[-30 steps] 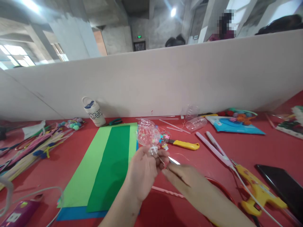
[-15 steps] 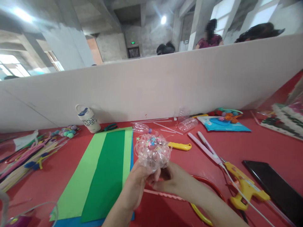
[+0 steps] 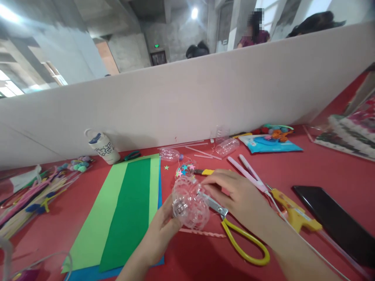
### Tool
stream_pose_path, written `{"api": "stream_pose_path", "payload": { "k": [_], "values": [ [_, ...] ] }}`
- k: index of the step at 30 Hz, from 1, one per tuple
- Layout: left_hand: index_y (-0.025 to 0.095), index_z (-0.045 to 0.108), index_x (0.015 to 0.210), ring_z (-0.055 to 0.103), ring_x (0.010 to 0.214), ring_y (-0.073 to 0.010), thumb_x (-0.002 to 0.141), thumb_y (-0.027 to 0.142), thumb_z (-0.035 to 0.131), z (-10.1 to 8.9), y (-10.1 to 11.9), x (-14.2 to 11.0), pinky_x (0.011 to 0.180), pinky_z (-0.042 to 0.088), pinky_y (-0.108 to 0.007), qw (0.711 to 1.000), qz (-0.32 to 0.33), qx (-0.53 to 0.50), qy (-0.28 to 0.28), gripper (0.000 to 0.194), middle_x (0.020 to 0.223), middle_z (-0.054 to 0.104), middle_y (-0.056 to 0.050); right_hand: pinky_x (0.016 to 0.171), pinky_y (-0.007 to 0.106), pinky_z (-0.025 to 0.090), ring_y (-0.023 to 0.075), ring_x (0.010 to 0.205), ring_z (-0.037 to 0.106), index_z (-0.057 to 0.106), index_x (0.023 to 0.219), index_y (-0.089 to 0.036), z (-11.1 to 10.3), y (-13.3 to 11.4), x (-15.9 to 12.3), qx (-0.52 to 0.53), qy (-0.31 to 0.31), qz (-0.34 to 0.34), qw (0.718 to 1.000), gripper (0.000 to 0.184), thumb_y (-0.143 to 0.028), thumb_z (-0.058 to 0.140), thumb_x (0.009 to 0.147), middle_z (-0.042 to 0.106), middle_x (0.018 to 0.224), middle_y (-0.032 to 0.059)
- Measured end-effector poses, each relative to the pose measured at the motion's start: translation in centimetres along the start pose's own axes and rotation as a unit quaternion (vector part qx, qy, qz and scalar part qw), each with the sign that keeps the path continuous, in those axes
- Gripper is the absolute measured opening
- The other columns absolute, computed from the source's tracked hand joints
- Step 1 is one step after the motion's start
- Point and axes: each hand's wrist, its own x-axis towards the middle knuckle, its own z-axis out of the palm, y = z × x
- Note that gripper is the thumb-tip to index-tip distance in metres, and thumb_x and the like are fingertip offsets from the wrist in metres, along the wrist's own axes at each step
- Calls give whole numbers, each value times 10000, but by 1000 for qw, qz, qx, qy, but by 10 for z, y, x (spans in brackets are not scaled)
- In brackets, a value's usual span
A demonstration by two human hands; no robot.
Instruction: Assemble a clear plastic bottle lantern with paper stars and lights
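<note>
A clear plastic piece of curled, looped petals, like a flower [image 3: 191, 203], is in my left hand [image 3: 164, 228], whose fingers and thumb close on its lower left side. At its upper right edge my right hand [image 3: 224, 189] has its fingers bent together against the petals. Below that hand, scissors [image 3: 246, 240] lie on the red table, their yellow handle in sight and the other handle hidden by my forearm. Small coloured stars [image 3: 184, 169] lie just beyond the flower. Beside them is a yellow-handled cutter [image 3: 208, 171], partly covered by my right hand.
Green sheets [image 3: 129, 210] lie at left, near a white tumbler [image 3: 104, 147]. Clear bottle pieces [image 3: 227, 147] and thin strips sit by the white partition [image 3: 175, 105]. At right are a pink straightener-like tool [image 3: 249, 173], a yellow glue gun [image 3: 293, 210] and a black phone-like slab [image 3: 331, 214].
The flower has turned in my left hand and come lower, toward me. My right hand has moved from beneath it to its upper right side, leaving the scissors more exposed.
</note>
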Motion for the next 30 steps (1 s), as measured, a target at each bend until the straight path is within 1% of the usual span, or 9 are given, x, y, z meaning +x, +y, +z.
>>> {"api": "stream_pose_path", "payload": {
  "k": [5, 9, 11, 13, 18, 22, 25, 28, 30],
  "values": [
    [240, 720, 899, 579, 981, -216, 670, 85, 669, -3, 1, 4, 851, 397, -254, 999, -12, 29, -9, 281, 933, 709, -15, 609, 281, 481, 140, 644, 597, 600, 800, -236, -15, 2, -6, 121, 107, 90, 983, 127, -305, 517, 868, 632, 694, -7],
    [198, 714, 825, 570, 740, -180, 660, 118, 649, -2, -1, 17, 719, 406, -254, 997, -27, 36, -67, 194, 770, 682, -13, 460, 243, 500, 138, 600, 650, 552, 789, -236, -34, 1, -3, 414, 188, 118, 883, 97, -303, 532, 856, 689, 836, 8],
    [172, 695, 725, 544, 648, -166, 646, 117, 637, 0, -1, 26, 664, 392, -257, 992, -32, 38, -112, 112, 680, 654, -16, 507, 239, 543, 126, 622, 672, 557, 747, -218, -44, -2, 9, 481, 188, 96, 851, 128, -259, 519, 862, 708, 859, 15],
    [152, 696, 726, 563, 686, -186, 660, 113, 618, 3, 1, 37, 722, 386, -276, 989, -26, 39, -138, 109, 661, 659, -40, 666, 273, 584, 128, 706, 696, 563, 731, -205, -55, -8, 28, 502, 181, 57, 844, 165, -183, 482, 872, 718, 820, 11],
    [134, 673, 584, 571, 720, -192, 694, 113, 587, 2, 14, 59, 781, 365, -277, 988, -27, 9, -150, 141, 652, 667, -75, 844, 240, 542, 104, 919, 679, 549, 709, -182, -75, -25, 84, 496, 180, 2, 850, 266, -124, 385, 910, 698, 754, -36],
    [146, 659, 559, 583, 727, -203, 647, 77, 568, -5, 14, 63, 683, 368, -273, 988, -43, -8, -147, 143, 625, 664, -68, 864, 168, 487, 75, 1021, 630, 517, 671, -170, -86, -28, 117, 506, 184, -20, 842, 373, -124, 261, 937, 692, 725, -76],
    [158, 660, 597, 593, 742, -216, 620, 62, 569, -16, 8, 60, 678, 374, -282, 988, -61, -27, -140, 134, 589, 647, -46, 846, 122, 432, 78, 1115, 558, 499, 654, -167, -98, -19, 138, 481, 199, -21, 854, 448, -128, 141, 922, 698, 793, -79],
    [138, 648, 607, 579, 660, -204, 647, 100, 562, -28, -2, 54, 661, 386, -290, 987, -82, -54, -126, 101, 520, 599, -45, 838, 141, 489, 83, 1121, 571, 474, 625, -229, -109, 1, 152, 443, 252, -31, 860, 353, -139, 291, 913, 734, 839, -73],
    [130, 620, 580, 527, 549, -165, 660, 118, 555, -35, -10, 51, 632, 398, -285, 986, -97, -80, -108, 103, 477, 544, -26, 852, 146, 463, 57, 1063, 603, 431, 589, -238, -110, 19, 155, 353, 265, -37, 897, 395, -147, 223, 912, 733, 882, -52]
  ]
}}
